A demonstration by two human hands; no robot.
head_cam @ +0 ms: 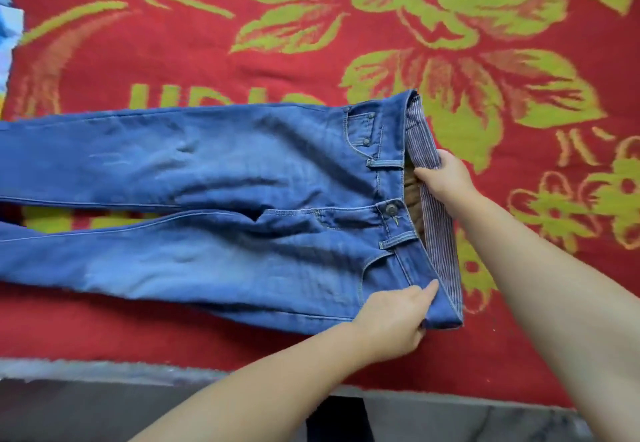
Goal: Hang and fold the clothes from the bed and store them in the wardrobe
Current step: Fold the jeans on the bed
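The blue jeans (207, 199) lie front-up and flat on the red floral bedspread (242, 43), legs running left. The left hand (391, 320) pinches the near waistband corner, while the right hand (446, 178) grips the striped inner waistband near the button. To fold cleanly, I would carry the near leg squarely over the far one, matching side seams and keeping the waistband taut.

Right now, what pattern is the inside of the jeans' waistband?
Fine stripes, pale and dark, on the waistband lining of the blue jeans; seen in the head view.

One pair of jeans (214, 206), one bedspread (242, 43) (floral), two hands.
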